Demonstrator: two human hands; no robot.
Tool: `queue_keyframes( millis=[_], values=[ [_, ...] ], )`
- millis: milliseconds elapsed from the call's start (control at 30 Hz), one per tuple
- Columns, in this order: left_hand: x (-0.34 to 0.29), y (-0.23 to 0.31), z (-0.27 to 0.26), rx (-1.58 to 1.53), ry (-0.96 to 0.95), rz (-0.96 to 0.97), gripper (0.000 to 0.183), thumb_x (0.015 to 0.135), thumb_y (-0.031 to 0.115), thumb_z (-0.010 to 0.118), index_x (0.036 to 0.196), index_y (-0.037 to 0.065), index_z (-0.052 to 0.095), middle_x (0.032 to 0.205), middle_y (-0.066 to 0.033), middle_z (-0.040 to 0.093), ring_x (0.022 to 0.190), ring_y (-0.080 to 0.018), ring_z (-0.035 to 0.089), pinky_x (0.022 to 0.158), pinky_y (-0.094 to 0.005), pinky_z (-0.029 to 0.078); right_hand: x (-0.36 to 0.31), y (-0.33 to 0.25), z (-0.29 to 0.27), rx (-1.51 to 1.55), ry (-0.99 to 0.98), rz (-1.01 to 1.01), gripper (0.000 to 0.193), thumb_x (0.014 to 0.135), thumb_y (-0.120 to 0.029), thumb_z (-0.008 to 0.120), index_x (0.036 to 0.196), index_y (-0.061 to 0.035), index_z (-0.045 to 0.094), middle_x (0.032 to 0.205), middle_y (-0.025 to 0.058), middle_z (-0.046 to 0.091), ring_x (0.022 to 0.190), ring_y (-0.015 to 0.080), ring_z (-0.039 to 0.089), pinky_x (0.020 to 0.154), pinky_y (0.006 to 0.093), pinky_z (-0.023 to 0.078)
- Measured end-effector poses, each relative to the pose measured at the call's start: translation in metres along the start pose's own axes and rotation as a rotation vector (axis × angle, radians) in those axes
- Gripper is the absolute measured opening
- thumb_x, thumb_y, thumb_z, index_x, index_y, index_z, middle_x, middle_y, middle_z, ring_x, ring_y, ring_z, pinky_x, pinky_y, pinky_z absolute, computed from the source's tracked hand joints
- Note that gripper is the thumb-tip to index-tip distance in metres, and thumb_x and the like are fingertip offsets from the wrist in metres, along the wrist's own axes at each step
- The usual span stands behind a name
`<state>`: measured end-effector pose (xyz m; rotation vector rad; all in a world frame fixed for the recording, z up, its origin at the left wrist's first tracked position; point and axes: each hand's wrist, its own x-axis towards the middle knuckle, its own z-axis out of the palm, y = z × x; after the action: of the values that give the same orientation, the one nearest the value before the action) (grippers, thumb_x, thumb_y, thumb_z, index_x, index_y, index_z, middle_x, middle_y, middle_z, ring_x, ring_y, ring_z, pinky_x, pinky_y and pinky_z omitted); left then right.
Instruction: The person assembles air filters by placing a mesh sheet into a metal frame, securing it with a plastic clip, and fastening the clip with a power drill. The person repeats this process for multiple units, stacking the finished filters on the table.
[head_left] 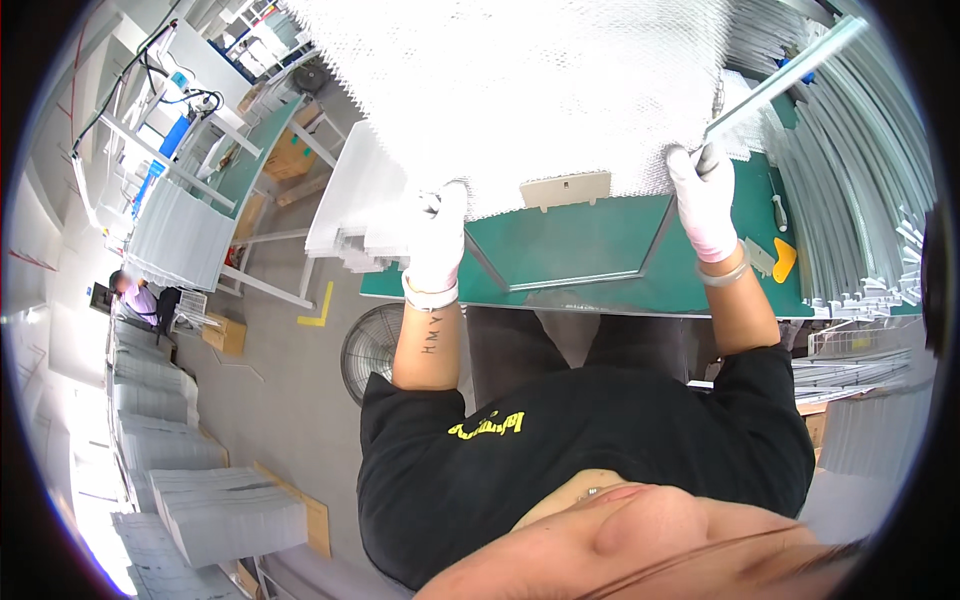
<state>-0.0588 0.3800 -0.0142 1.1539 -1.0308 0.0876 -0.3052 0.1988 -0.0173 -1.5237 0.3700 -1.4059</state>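
Large white textured sheet filling the upper middle of the frame, held up over a green worktop. Left hand, white-gloved, at the sheet's lower left edge, fingers clenched on that edge. Right hand, also gloved, at the sheet's lower right corner, fingers closed around the sheet edge together with the lower end of a metal strip slanting up to the upper right. Beige tab hanging at the sheet's lower edge, between the hands. Grey frame lying flat on the worktop beneath. Yellow scraper on the worktop at right, just beside the right wrist. Stacked metal profiles along the right of the frame. Round fan on the floor at lower left of the worktop. Another person far off at the left edge.
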Motion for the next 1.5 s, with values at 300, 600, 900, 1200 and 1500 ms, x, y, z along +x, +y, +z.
queue_keyframes(
  millis=[300, 600, 900, 1200, 1500],
  values=[
    [-0.04, -0.014, 0.004, -0.051, -0.061, -0.154, 0.011, 0.092, 0.005, 0.067, 0.096, -0.001, 0.059, 0.078, -0.0017, 0.061, 0.069, -0.0067, 0.053, 0.061, -0.0238, 0.046, -0.03, 0.044, -0.013, 0.102, -0.169, 0.064, 0.037, 0.1, -0.004, 0.053, 0.136, 0.0041, 0.049, 0.124, 0.0071, 0.063, 0.111, 0.0122, 0.058, 0.1, 0.0287, 0.044],
    [-0.062, -0.06, -0.023, -0.083, -0.408, -0.359, 0.054, 0.087, 0.019, 0.076, 0.132, -0.002, 0.055, 0.12, -0.008, 0.066, 0.108, -0.0159, 0.061, 0.096, -0.0341, 0.049, -0.043, 0.06, -0.038, -0.07, -0.337, 0.177, 0.049, 0.09, -0.009, 0.062, 0.136, 0.0038, 0.051, 0.124, 0.0101, 0.064, 0.112, 0.017, 0.06, 0.1, 0.0326, 0.047],
    [-0.026, -0.003, 0.004, -0.121, -0.084, -0.166, 0.012, 0.089, -0.001, 0.068, 0.101, -0.003, 0.069, 0.083, -0.0006, 0.066, 0.071, -0.0058, 0.056, 0.063, -0.0222, 0.046, -0.012, 0.025, -0.021, 0.049, -0.216, 0.204, 0.03, 0.095, -0.013, 0.068, 0.12, 0.0028, 0.066, 0.106, 0.0023, 0.07, 0.094, 0.0085, 0.061, 0.086, 0.0264, 0.049],
    [-0.074, -0.037, -0.002, -0.295, -0.114, -0.314, 0.024, 0.09, 0.005, 0.072, 0.113, -0.002, 0.067, 0.103, -0.0034, 0.071, 0.092, -0.0106, 0.064, 0.083, -0.0264, 0.051, -0.049, 0.066, -0.028, 0.068, -0.176, 0.283, 0.035, 0.096, -0.013, 0.07, 0.126, 0.0028, 0.062, 0.115, 0.0058, 0.07, 0.1, 0.0109, 0.063, 0.09, 0.0288, 0.051],
    [-0.086, -0.054, -0.009, -0.324, -0.131, -0.312, 0.026, 0.089, 0.0, 0.071, 0.114, -0.003, 0.067, 0.106, -0.0053, 0.071, 0.095, -0.0119, 0.064, 0.085, -0.0274, 0.052, -0.058, 0.072, -0.031, 0.054, -0.205, 0.293, 0.034, 0.096, -0.015, 0.069, 0.125, 0.0018, 0.063, 0.113, 0.0053, 0.07, 0.1, 0.0114, 0.063, 0.091, 0.0297, 0.051]
  ],
)
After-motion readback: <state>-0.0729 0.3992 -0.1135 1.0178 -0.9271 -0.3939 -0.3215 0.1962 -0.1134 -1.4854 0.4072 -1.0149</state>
